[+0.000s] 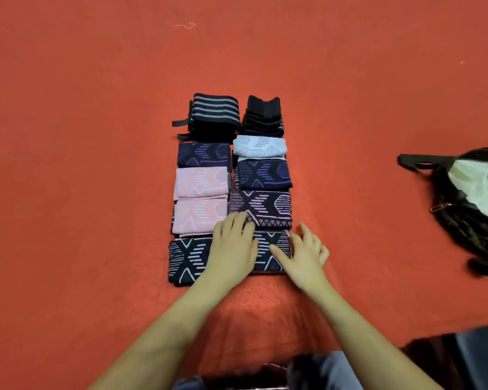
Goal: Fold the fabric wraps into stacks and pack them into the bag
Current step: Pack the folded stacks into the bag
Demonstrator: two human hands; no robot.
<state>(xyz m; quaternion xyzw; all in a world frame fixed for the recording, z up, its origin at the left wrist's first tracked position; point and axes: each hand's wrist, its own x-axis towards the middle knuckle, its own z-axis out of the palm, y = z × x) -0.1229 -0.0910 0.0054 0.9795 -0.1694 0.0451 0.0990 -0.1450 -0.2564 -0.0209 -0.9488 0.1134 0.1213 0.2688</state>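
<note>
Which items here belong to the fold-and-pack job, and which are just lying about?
Job: folded patterned and striped fabric wraps in two columns; dark open bag with pale lining; left hand and right hand resting on the nearest wrap.

Lying about: pale thread scrap on the red cloth surface.

bare forearms, no sleeves, grey-blue trousers.

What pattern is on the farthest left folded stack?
Black with grey horizontal stripes, seen in the head view.

Folded fabric wraps sit in two neat columns at mid-frame: black, navy, pink and white patterned stacks. The dark bag lies open at the right edge.
</note>
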